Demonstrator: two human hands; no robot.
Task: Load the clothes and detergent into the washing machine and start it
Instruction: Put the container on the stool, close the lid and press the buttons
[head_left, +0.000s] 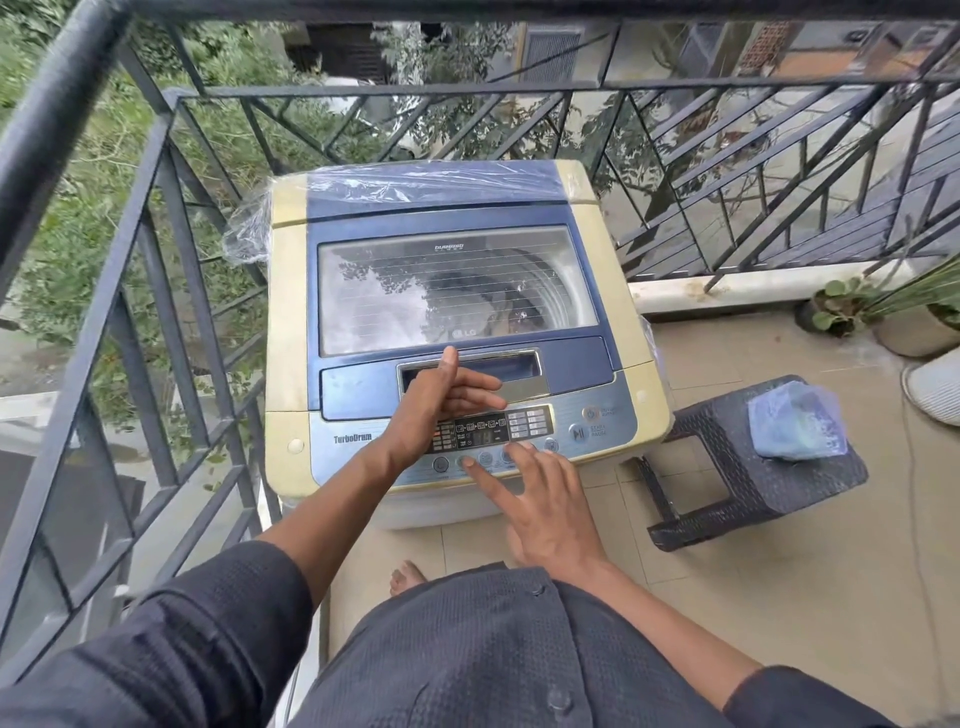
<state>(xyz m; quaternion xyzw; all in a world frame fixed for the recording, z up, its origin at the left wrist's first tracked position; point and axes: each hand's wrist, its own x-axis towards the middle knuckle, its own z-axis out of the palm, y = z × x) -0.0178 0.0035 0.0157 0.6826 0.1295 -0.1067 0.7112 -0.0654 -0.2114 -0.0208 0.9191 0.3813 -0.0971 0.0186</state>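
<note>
Beige floor tiles (810, 587) cover a balcony enclosed by a dark metal railing (171, 218), with greenery beyond it on the left. Nearest the camera, a person's dark textured shirt (467, 654) fills the bottom of the view, and a bare foot (408, 577) shows on the tiles just below the machine. The right hand (540, 509) reaches to the control panel (493, 436) with fingers spread and straight; its index fingertip touches one of the round buttons along the panel's front row, and it holds nothing. The left hand (436, 405) hovers over the left part of the panel and the lid's handle recess, fingers extended and relaxed, thumb pointing up, holding nothing. The washing machine (291, 332), a cream and blue top loader, stands against the railing with its glass lid (452, 286) closed; something dark is faintly visible through the reflective glass, though what it is cannot be told. Clear plastic wrap (249, 228) clings to the machine's rear. Right of the machine, a dark woven stool (727, 467) carries a bag of blue detergent (797, 423). Farther right, potted plants (878, 306) sit near the railing's base.
</note>
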